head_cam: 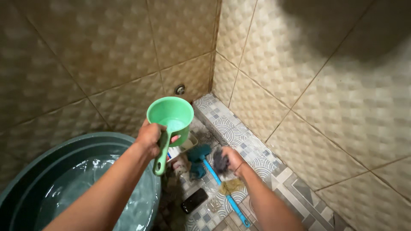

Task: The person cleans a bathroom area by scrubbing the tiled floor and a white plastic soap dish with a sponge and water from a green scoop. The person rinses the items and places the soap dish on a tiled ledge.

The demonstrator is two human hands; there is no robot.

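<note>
Above tub (25,179) of water | left hand (150,137) grips green dipper (170,117) | little water inside

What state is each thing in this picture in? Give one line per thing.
Dipper: held up by left hand, a little water inside.
Tub: holds water.
Dark scrubber: in right hand.
Brush: lying on the floor, blue handle.
Dark flat object: lying on the floor.

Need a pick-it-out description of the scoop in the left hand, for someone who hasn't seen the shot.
Start at the big dark green tub of water in the lower left. Just above its right rim, the left hand holds a plastic scoop by its long handle, mouth tilted toward the camera. It is the only light mint-green thing; the brush beside it on the floor is darker teal with a blue handle.
</note>
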